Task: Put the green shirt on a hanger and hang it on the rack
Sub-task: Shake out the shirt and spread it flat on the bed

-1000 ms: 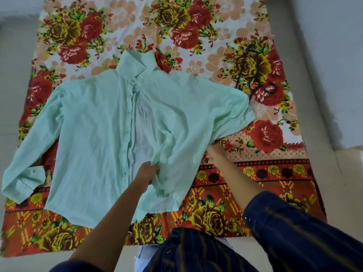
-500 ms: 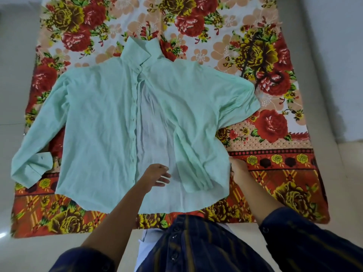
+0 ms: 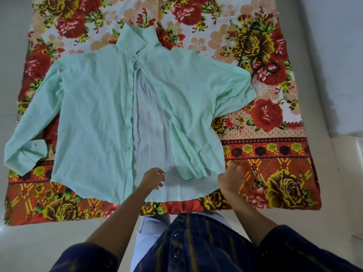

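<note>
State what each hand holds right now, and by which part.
The left hand hangs loosely curled over the green shirt, holding nothing. The right hand is at its hem corner; an actual grip cannot be told.

A single head-worn wide-angle camera looks steeply down from above the near edge of the floral sheet [image 3: 265,154] spread on the floor [image 3: 39,242], taking in nearly all of it, forearms entering from below.
</note>
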